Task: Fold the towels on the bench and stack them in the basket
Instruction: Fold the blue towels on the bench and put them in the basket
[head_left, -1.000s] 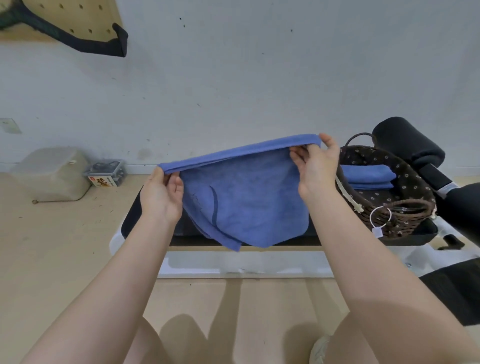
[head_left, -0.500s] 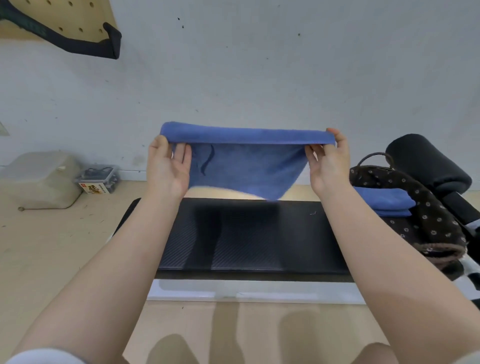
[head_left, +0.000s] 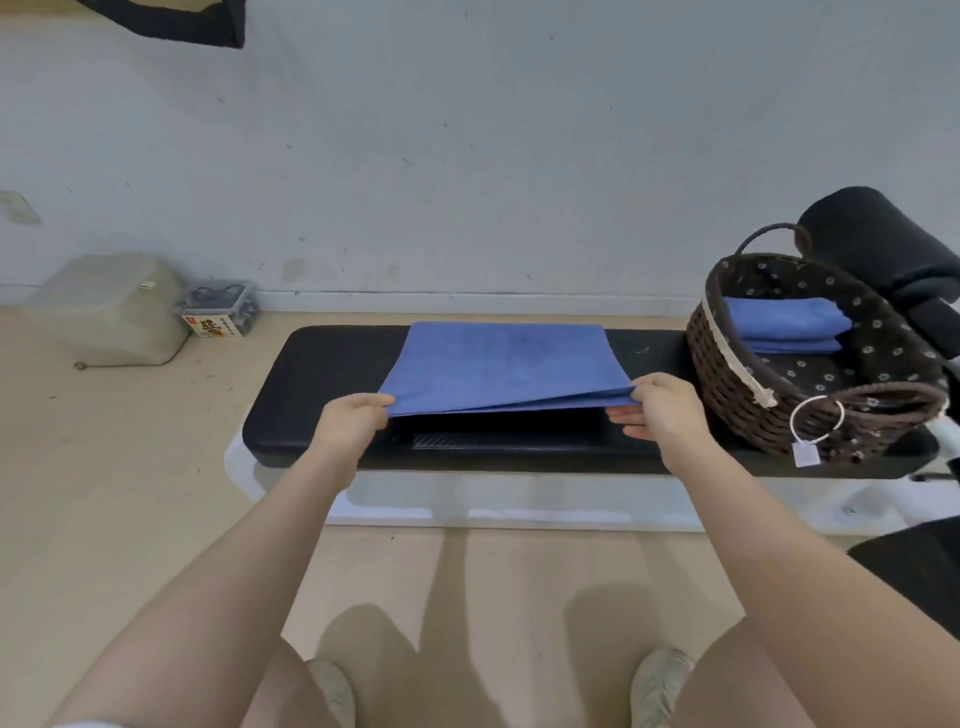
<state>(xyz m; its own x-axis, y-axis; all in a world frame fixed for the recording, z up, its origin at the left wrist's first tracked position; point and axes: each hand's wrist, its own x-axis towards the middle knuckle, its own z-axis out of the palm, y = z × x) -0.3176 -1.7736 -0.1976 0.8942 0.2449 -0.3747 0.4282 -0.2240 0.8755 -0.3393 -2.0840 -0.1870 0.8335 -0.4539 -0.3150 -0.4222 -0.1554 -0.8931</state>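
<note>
A blue towel (head_left: 501, 364), folded double, lies spread over the black bench (head_left: 291, 405), its far edge down on the pad and its near edge lifted. My left hand (head_left: 353, 423) grips the near left corner. My right hand (head_left: 660, 410) pinches the near right corner, where two layers show. On the bench's right end stands a dark woven basket (head_left: 737, 384) with folded blue towels (head_left: 784, 325) stacked inside.
A black padded roll (head_left: 878, 239) rises behind the basket at the right. Against the wall on the floor to the left sit a pale plastic container (head_left: 111, 306) and a small clear box (head_left: 221, 312). My feet (head_left: 332, 691) stand in front of the bench.
Both hands brought the towel down from chest height and toward me, laying its far part flat on the bench. The hanging lower half now lies under the top layer.
</note>
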